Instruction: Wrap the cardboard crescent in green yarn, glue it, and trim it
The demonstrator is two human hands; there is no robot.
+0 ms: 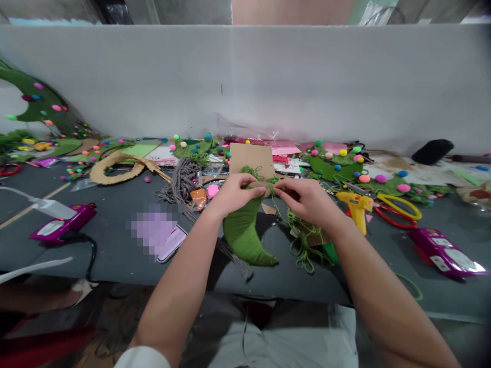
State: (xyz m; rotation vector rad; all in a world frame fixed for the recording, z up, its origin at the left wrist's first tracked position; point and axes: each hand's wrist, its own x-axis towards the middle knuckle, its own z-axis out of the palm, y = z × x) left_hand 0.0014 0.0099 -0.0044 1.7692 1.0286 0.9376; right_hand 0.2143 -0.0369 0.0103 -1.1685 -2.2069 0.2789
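A crescent shape (245,235) wrapped in green yarn hangs below my hands, its pointed tip toward me on the table. My left hand (240,193) is closed on its upper end, thumb and fingers pressed together. To the right, my right hand (305,198) pinches a strand of green yarn (274,188) close to that end. More loose green yarn (305,258) lies tangled under my right hand. Behind both hands stands a piece of brown cardboard (251,157). My fingers partly hide the crescent's upper end.
A yellow glue gun (358,209), scissors (399,207) and a purple power strip (445,253) lie right. Left are a phone (172,243), grey yarn (182,179), a straw-coloured ring (111,171) and another purple power strip (65,225). Green pieces with pompoms (333,166) line the white partition (245,82).
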